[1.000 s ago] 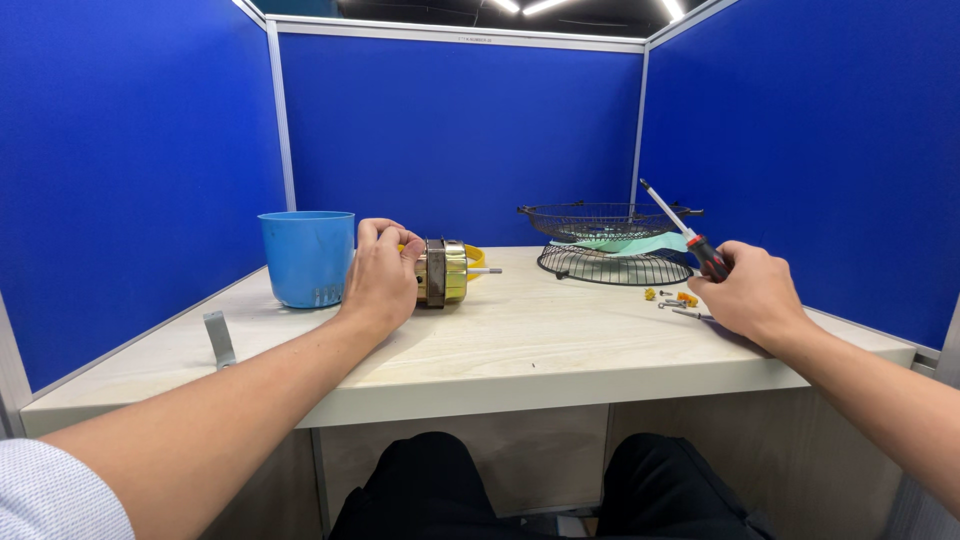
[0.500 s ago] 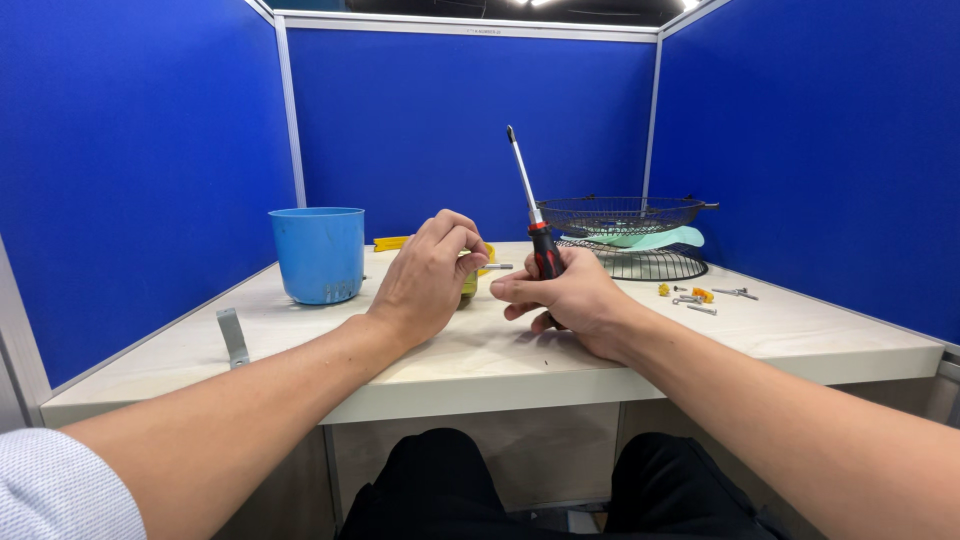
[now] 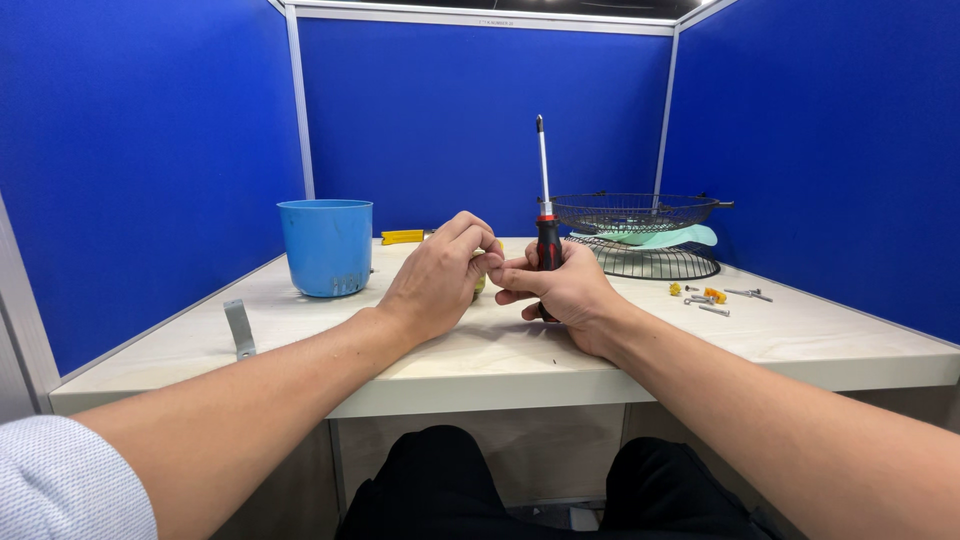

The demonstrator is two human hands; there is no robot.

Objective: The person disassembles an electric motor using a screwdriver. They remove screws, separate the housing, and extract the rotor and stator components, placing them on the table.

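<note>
I note right hand (image 3: 565, 290) has come in from the table's right edge, gripping screwdriver (image 3: 544, 225) upright, fingers closed. Left hand (image 3: 440, 275) fingers curled over yellow-green part (image 3: 484, 280) at table (image 3: 500, 355) centre. 2 hands now touching; work looks abt to start.

The left hand (image 3: 440, 285) hides nearly all of the yellowish part (image 3: 481, 284) it covers.

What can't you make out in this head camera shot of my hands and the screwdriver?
- Small yellowish part: head view, nearly all covered by the left hand.
- Screwdriver handle base: hidden inside the right hand.
- Screws and yellow bits: too small to tell types.
- Yellow tool: partly behind the left hand.
</note>
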